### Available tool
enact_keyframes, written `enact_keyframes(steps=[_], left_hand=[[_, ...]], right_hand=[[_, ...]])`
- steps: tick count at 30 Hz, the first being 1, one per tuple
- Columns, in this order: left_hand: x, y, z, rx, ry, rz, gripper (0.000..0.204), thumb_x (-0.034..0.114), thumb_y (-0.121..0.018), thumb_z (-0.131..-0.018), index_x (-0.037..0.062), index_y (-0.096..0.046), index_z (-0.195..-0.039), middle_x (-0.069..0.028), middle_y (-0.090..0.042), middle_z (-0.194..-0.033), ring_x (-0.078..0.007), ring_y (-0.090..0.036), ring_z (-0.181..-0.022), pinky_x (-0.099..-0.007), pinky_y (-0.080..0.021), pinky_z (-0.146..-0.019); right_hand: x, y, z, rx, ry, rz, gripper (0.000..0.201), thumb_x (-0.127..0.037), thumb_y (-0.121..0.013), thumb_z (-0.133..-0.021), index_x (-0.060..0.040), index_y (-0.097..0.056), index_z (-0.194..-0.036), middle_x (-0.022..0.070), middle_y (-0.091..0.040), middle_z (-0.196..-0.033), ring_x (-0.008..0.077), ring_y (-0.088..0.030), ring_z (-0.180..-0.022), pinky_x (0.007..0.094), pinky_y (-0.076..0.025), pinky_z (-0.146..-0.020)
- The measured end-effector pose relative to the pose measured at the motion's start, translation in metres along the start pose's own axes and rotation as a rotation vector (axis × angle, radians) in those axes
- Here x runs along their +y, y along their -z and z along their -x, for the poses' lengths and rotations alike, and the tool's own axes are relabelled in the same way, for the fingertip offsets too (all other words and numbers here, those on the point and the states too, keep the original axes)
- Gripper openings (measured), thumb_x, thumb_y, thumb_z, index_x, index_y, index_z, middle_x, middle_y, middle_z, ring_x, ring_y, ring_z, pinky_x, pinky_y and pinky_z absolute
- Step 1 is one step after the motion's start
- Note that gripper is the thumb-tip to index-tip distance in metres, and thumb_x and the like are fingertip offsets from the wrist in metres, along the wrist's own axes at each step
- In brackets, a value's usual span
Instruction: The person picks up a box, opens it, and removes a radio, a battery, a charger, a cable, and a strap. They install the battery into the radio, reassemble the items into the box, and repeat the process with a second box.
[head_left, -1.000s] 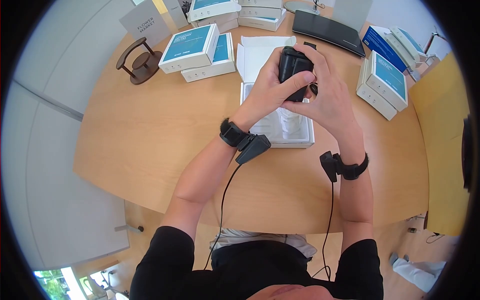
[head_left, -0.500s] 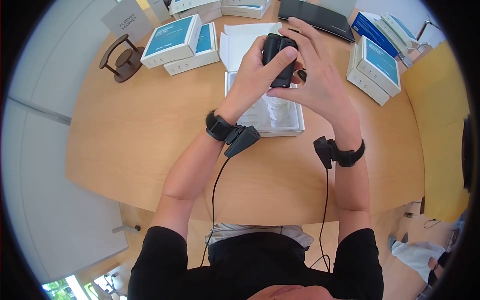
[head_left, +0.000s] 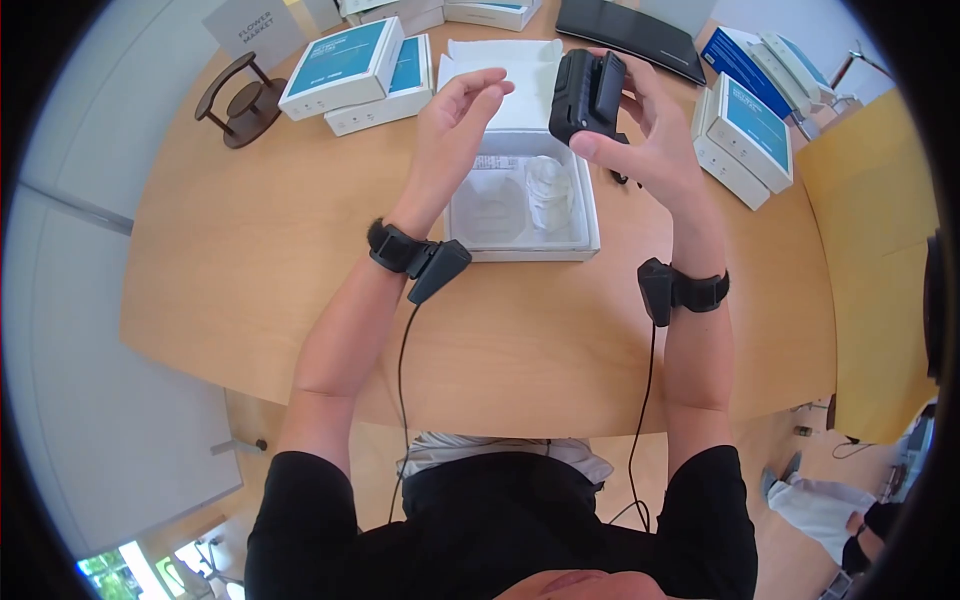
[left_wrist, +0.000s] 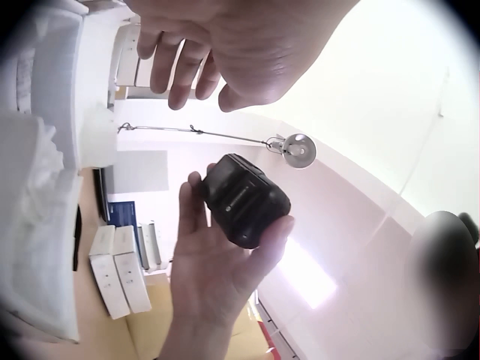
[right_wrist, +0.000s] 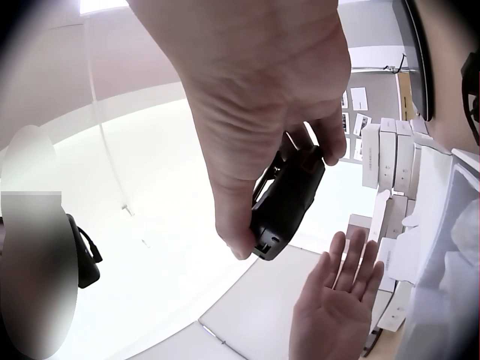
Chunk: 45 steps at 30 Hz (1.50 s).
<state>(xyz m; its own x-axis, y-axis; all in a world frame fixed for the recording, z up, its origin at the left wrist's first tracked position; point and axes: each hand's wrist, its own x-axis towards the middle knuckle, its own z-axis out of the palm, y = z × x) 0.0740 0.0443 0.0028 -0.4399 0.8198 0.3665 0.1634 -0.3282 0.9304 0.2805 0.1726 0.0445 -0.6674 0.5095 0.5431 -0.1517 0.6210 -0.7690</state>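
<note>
L hand (head_left: 449, 137) released, R hand (head_left: 660, 150) gripping blk device (head_left: 577, 97); wht box (head_left: 530, 254) on tan tbl (head_left: 250, 260), yellow panel (head_left: 875, 280)

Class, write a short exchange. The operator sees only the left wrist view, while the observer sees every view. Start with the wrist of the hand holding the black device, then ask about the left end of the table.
Operator: I see the right hand gripping the black device. Is that wrist wearing anything?
Observer: Yes, the head view shows a black strap around it.
Operator: What is at the left end of the table?
Observer: A dark wooden stand, just left of two stacked boxes.
</note>
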Motion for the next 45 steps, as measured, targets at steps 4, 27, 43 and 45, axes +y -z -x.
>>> enact_keyframes(steps=[4,27,43,45], left_hand=[[-0.038,0.039,0.020,-0.048,-0.047,-0.270,0.039,0.006,-0.054,-0.101,0.0050,-0.067,-0.137,-0.0104,-0.070,-0.137,-0.0254,-0.061,-0.134,-0.0387,-0.040,-0.120],[-0.095,0.048,0.052,-0.091,-0.123,-0.330,0.042,0.003,-0.043,-0.101,0.0070,-0.066,-0.137,-0.0145,-0.046,-0.162,-0.0330,-0.041,-0.150,-0.0430,-0.031,-0.125],[-0.092,0.049,0.053,-0.105,-0.104,-0.331,0.042,0.006,-0.042,-0.103,0.0065,-0.066,-0.137,-0.0135,-0.045,-0.162,-0.0315,-0.040,-0.149,-0.0420,-0.034,-0.122],[-0.091,0.049,0.053,-0.109,-0.102,-0.336,0.042,0.006,-0.042,-0.103,0.0066,-0.065,-0.137,-0.0133,-0.045,-0.162,-0.0315,-0.040,-0.149,-0.0419,-0.035,-0.122]], right_hand=[[-0.005,-0.004,0.003,-0.112,-0.028,0.077,0.097,-0.041,-0.099,-0.070,-0.0016,-0.055,-0.148,0.0134,-0.063,-0.141,0.0289,-0.059,-0.135,0.0424,-0.043,-0.119],[0.050,-0.017,0.053,-0.575,-0.124,0.413,0.099,-0.058,-0.090,-0.074,-0.0007,-0.055,-0.147,0.0204,-0.048,-0.158,0.0385,-0.029,-0.158,0.0500,-0.027,-0.129],[0.137,0.072,0.038,0.055,-0.328,0.535,0.040,-0.012,-0.068,-0.102,-0.0089,-0.067,-0.143,0.0098,-0.074,-0.120,0.0154,-0.069,-0.095,0.0322,-0.056,-0.090],[0.138,0.064,0.041,0.006,-0.378,0.550,0.041,-0.014,-0.072,-0.098,-0.0092,-0.070,-0.139,0.0116,-0.076,-0.115,0.0185,-0.071,-0.093,0.0340,-0.057,-0.087]])
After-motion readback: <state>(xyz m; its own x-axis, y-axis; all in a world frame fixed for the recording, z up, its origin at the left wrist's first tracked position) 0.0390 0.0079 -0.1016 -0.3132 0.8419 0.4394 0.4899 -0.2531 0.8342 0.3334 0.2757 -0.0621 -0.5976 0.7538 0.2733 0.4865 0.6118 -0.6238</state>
